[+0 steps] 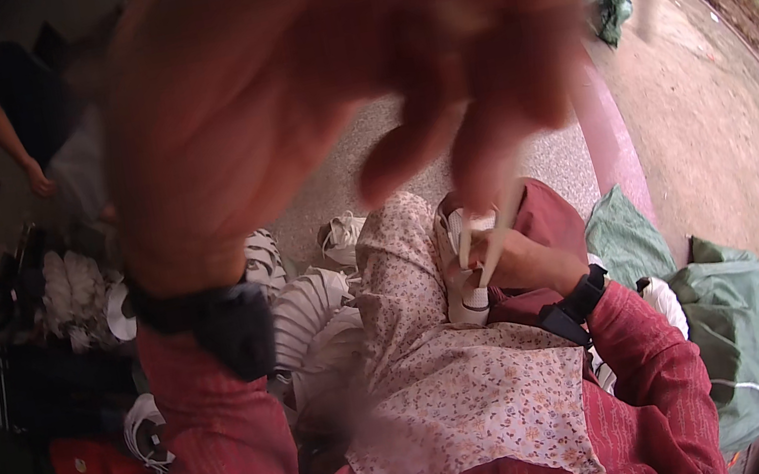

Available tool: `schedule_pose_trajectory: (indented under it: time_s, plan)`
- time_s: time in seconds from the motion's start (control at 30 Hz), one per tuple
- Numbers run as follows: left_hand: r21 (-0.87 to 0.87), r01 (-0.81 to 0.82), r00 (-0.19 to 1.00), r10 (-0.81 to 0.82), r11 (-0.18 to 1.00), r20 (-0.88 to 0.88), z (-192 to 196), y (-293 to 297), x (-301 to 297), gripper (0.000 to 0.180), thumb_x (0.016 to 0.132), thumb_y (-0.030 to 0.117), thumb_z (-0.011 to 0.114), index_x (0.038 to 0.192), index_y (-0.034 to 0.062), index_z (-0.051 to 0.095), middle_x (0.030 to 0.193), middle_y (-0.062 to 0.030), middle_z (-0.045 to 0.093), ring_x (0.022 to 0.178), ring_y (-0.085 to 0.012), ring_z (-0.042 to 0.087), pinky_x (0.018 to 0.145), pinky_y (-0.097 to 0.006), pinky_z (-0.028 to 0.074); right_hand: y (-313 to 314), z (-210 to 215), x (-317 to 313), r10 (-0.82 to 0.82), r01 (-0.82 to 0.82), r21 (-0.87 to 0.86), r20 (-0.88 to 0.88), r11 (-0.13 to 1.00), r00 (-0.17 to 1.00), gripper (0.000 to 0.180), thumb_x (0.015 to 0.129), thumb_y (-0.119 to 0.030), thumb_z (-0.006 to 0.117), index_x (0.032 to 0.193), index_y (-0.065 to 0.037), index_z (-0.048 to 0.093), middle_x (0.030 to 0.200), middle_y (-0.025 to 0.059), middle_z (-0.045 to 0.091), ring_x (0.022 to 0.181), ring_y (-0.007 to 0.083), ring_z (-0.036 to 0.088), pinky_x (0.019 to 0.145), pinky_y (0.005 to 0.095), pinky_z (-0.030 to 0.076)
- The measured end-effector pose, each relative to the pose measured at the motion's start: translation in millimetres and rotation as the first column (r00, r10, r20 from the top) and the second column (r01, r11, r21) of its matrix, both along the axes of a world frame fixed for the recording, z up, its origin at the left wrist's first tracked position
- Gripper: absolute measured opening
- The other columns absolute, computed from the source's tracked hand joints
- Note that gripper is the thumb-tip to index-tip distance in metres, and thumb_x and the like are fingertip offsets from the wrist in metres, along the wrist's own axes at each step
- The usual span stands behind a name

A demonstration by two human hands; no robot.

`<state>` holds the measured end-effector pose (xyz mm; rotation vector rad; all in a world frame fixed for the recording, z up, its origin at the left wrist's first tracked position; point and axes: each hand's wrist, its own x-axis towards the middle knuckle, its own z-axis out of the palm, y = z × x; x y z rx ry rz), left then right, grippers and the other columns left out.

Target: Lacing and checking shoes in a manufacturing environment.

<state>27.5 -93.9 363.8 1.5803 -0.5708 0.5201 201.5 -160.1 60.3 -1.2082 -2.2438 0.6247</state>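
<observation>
White laces [496,252] run up, straight and pulled taut by the look of them, from a white shoe [457,286] that sits a little toward four o'clock of the middle, between the person's floral-covered leg [397,249] and a maroon cloth [552,225]. The left hand [340,71] looms at twelve o'clock, big and blurred; its fingers are curled where the strands reach them, so I take it to be pinching the laces. Down at the shoe, the right hand [531,261] has its fingers bent against the front; whether they clasp the shoe or a strand, I cannot tell from here.

I'd call this one partway: lace is in the shoe, but its strands stand free, unknotted as far as I can see, so drawing them home seems left. Nearer the middle, toward nine o'clock, lies another white shoe [340,240]; its lacing I can't judge. A green bag [733,332] slumps farther out at four.
</observation>
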Motion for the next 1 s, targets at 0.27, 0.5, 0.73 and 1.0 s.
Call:
schedule_pose_trajectory:
  time_s: [0.27,0.5,0.73,1.0]
  plan:
    - [-0.090,-0.185,0.982,0.180,0.979,-0.060,6,53,-11,0.034,0.106,0.031,0.041,0.100,0.0033,0.059,0.093,-0.0132,0.067,0.077,-0.0213,0.069,0.053,-0.028,0.057,-12,26,33,-0.631,0.410,-0.482,-0.632,0.774,0.449,0.018,0.102,-0.019,0.052,0.097,-0.006,0.063,0.079,-0.0045,0.056,0.067,0.0031,0.049,0.060,0.0187,0.039]
    - [-0.254,-0.378,0.926,0.364,0.890,-0.103,-21,85,-44,0.036,0.106,0.031,0.040,0.102,0.0027,0.062,0.095,-0.0152,0.069,0.080,-0.0236,0.072,0.053,-0.030,0.060,-34,35,71,-0.612,0.636,-0.272,-0.679,0.722,0.405,0.025,0.104,-0.027,0.050,0.097,-0.006,0.063,0.065,-0.0063,0.046,0.056,0.0021,0.039,0.049,0.0200,0.028]
    - [-0.285,-0.108,0.993,0.115,0.952,0.008,-47,152,-93,0.036,0.105,0.033,0.043,0.111,0.0026,0.062,0.102,-0.0110,0.069,0.088,-0.0221,0.070,0.073,-0.032,0.059,-71,24,137,-0.632,0.765,-0.352,-0.770,0.540,0.091,0.027,0.104,-0.027,0.048,0.097,-0.007,0.063,0.058,-0.0048,0.043,0.047,0.0036,0.035,0.044,0.0216,0.027]
    - [-0.436,-0.762,0.646,0.608,0.479,-0.462,-140,209,-250,0.042,0.103,0.034,0.049,0.128,0.0007,0.056,0.113,-0.0112,0.067,0.099,-0.0203,0.067,0.085,-0.031,0.056,-185,-40,263,-0.654,0.742,-0.638,-0.653,0.205,-0.382,0.032,0.100,-0.035,0.056,0.111,-0.005,0.063,0.094,0.0060,0.068,0.074,0.0141,0.065,0.061,0.0242,0.051]
